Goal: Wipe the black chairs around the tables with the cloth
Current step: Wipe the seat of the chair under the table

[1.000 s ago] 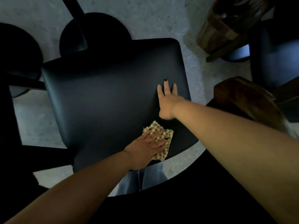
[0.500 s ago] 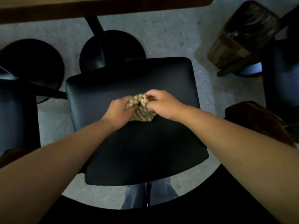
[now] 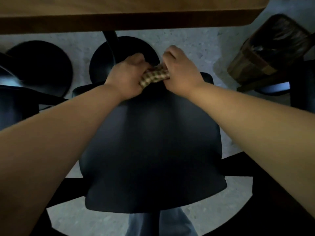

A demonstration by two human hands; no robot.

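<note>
Grey speckled floor (image 3: 196, 48), wooden table (image 3: 129, 12) edge across the top. Checked cloth (image 3: 154, 76) bunched into a short roll, long axis running left-low to right-high, above the far edge of the black chair (image 3: 153, 142) seat. Left hand (image 3: 128, 76) grips its lower-left end, fingers curled round it; right hand (image 3: 180, 72) grips the upper-right end, fingers curled under, knuckles up. Only the middle of the cloth shows between the fists. Round black table base (image 3: 122, 53) behind the hands, another black disc (image 3: 42, 65) at left. Wooden bin (image 3: 265, 53) at right, dark liner inside, contents unclear. Blue-jeaned legs (image 3: 160, 223) below the seat.
</note>
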